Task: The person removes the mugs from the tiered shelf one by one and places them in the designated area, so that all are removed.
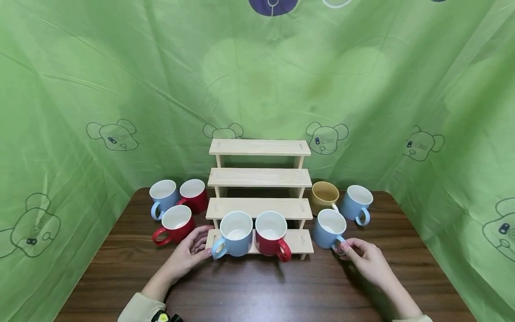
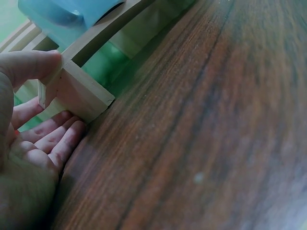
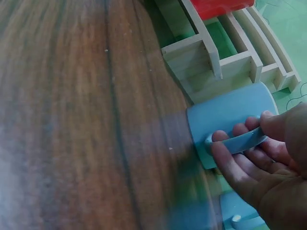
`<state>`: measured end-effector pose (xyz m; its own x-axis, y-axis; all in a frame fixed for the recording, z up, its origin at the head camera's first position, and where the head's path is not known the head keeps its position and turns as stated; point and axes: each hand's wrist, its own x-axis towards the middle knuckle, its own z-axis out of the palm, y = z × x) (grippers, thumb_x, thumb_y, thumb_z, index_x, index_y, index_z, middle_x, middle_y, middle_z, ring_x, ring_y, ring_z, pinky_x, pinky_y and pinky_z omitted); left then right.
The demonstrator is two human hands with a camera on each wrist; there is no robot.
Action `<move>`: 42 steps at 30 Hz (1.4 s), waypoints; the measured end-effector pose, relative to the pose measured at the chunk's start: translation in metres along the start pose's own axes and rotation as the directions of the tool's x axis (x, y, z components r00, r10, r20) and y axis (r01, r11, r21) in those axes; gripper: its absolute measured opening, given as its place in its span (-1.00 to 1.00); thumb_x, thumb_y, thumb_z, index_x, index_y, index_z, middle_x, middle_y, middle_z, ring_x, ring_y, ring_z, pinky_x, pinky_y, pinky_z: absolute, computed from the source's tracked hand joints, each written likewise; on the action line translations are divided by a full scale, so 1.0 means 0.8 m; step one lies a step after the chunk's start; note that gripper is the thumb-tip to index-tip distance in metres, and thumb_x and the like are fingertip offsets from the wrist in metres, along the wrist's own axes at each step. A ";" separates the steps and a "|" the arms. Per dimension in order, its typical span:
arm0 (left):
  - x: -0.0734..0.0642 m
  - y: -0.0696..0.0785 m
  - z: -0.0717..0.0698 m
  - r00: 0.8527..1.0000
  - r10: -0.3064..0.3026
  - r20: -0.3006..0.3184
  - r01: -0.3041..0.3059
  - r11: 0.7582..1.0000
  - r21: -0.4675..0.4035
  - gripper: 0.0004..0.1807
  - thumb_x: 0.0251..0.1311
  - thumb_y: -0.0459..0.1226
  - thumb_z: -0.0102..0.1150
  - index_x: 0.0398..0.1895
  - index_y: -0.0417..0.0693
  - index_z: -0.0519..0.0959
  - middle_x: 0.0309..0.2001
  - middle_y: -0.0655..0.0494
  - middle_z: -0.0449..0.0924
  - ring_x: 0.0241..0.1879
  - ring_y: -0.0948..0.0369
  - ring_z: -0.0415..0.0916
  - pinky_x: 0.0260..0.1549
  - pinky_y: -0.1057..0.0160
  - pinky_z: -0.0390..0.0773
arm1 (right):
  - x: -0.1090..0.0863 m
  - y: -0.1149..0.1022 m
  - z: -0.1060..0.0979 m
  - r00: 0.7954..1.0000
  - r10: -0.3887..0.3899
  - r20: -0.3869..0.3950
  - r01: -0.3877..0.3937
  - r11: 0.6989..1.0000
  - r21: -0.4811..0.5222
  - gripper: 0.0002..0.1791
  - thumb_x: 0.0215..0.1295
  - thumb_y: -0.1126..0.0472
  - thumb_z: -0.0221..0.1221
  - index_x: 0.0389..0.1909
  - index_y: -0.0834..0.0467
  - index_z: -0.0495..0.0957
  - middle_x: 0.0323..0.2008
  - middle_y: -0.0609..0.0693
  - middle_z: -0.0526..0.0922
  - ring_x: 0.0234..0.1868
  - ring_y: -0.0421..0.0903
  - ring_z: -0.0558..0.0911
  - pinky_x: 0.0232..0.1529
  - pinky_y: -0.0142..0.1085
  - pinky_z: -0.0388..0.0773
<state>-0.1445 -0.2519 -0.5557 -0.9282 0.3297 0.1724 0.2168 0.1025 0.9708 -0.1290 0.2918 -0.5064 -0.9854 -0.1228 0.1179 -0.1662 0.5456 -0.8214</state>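
My left hand [image 1: 186, 256] is at the left end of a stepped wooden display rack [image 1: 259, 177]. In the left wrist view its thumb lies on the lowest step's corner and its fingers reach round the end panel [image 2: 79, 93], gripping it. On that lowest step stand a light blue mug [image 1: 240, 246] and a red mug [image 1: 266, 245], handles toward the front. Right of the rack, my right hand [image 1: 368, 261] pinches the handle [image 3: 244, 141] of another light blue mug [image 3: 235, 112], thumb on one side and fingers curled through. This mug is upright on the table.
Behind the held mug stand a yellow mug [image 1: 324, 197] and a blue mug [image 1: 355, 203]. Left of the rack are a blue mug [image 1: 165, 197] and two red mugs, the nearer one [image 1: 181, 228] close to my left hand. A green curtain [image 1: 257, 89] surrounds the dark wooden table [image 1: 257, 290].
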 end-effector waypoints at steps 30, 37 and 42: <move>0.000 0.002 0.000 0.999 -0.031 -0.009 0.031 0.999 0.015 -0.28 0.41 -0.40 0.39 0.57 -0.23 0.33 0.45 -0.31 0.47 0.31 0.24 0.58 0.25 0.38 0.59 | -0.003 -0.078 -0.006 0.972 -0.113 -0.207 0.071 0.977 -0.200 -0.88 0.46 0.18 0.45 -0.08 0.07 0.75 -0.21 -0.13 0.80 -0.23 -0.36 0.69 -0.20 -0.55 0.60; -0.001 0.001 -0.001 1.000 -0.028 -0.005 0.028 1.000 0.013 -0.29 0.42 -0.39 0.39 0.57 -0.21 0.33 0.46 -0.30 0.47 0.31 0.28 0.58 0.24 0.38 0.59 | -0.009 -0.095 0.004 0.978 -0.111 -0.175 0.091 0.989 -0.118 -0.85 0.45 0.20 0.46 -0.05 0.07 0.73 -0.20 -0.14 0.78 -0.18 -0.32 0.72 -0.13 -0.54 0.65; -0.001 0.002 -0.001 1.000 -0.022 -0.004 0.022 1.000 0.010 -0.29 0.41 -0.40 0.39 0.56 -0.22 0.33 0.46 -0.31 0.46 0.31 0.30 0.58 0.24 0.38 0.59 | -0.012 -0.104 0.015 0.980 -0.130 -0.151 0.125 0.991 -0.041 -0.82 0.44 0.25 0.46 -0.02 0.13 0.72 -0.18 -0.11 0.78 -0.14 -0.31 0.72 -0.09 -0.52 0.67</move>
<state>-0.1435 -0.2526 -0.5545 -0.9338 0.3238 0.1521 0.1996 0.1185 0.9727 -0.1056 0.2376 -0.4462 -0.9496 -0.0657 0.3064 -0.2893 0.5597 -0.7766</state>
